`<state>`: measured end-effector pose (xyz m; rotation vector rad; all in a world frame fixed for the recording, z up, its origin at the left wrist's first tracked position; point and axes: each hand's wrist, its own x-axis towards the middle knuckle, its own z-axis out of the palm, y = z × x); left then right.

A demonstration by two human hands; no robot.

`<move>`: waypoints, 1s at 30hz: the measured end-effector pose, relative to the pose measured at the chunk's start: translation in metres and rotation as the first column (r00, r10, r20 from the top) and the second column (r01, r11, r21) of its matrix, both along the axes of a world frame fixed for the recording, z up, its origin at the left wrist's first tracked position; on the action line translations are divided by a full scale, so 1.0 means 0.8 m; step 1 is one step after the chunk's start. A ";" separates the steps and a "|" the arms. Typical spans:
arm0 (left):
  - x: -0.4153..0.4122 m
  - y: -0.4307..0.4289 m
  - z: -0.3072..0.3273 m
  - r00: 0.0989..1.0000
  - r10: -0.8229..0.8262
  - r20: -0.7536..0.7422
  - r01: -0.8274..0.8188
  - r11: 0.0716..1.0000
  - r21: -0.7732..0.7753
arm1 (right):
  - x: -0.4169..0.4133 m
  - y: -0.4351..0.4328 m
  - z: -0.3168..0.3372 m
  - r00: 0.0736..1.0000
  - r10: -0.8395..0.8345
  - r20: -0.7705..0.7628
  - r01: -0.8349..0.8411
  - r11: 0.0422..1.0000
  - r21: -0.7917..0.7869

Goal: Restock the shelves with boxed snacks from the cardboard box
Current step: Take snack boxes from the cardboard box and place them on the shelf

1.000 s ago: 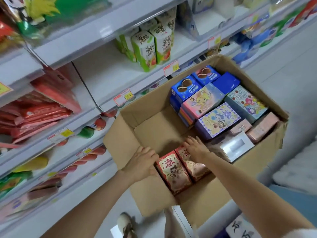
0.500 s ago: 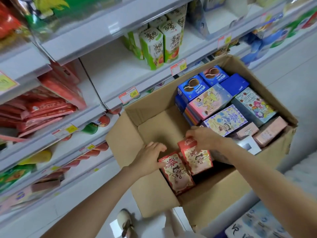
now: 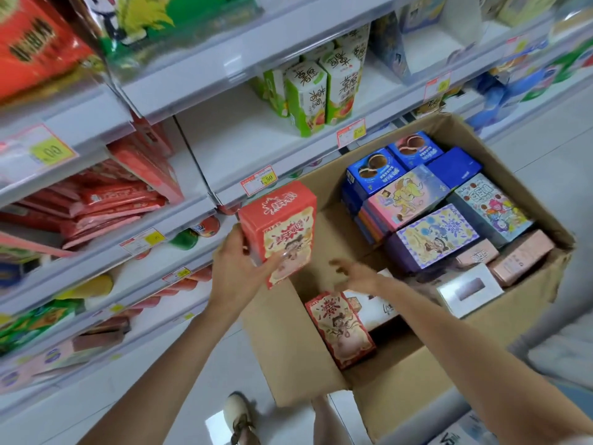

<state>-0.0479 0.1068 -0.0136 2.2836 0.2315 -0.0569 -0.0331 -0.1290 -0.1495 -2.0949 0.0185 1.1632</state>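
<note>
An open cardboard box [image 3: 298, 354] stands on the floor by the white shelves [image 3: 244, 146]. My left hand [image 3: 237, 271] holds a red snack box [image 3: 279, 229] upright above the carton's left edge, close to the shelf front. My right hand [image 3: 356, 274] hovers over the carton with fingers spread and nothing in it. A second red snack box [image 3: 340, 329] lies in the carton's near left part. Blue [image 3: 372, 175], pink [image 3: 404, 197], purple [image 3: 433, 236] and teal [image 3: 487, 203] snack boxes fill the carton's far and right side.
Green and white cartons [image 3: 308, 94] stand on the middle shelf, with bare shelf to their left. Red packets [image 3: 106, 200] fill the shelf section at left. Price tags [image 3: 260, 181] line the shelf edges. My shoe [image 3: 240, 415] shows on the pale floor below the carton.
One red snack box was lifted out of the carton and passed from my right hand to my left hand. My right hand let go and now hangs open over the carton.
</note>
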 end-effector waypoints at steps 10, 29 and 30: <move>-0.036 0.042 -0.005 0.998 0.036 -0.049 -0.035 0.999 0.020 | -0.027 0.023 -0.033 0.999 0.019 -0.041 -0.026 0.985 -0.171; -0.114 0.177 0.105 0.978 0.055 -0.200 -0.058 0.998 -0.008 | -0.047 0.121 0.305 0.883 -0.310 0.352 0.218 0.936 0.276; -0.123 0.192 0.113 0.982 0.049 -0.180 -0.038 0.997 0.061 | -0.058 0.141 0.309 0.889 -0.277 0.366 0.186 0.947 0.264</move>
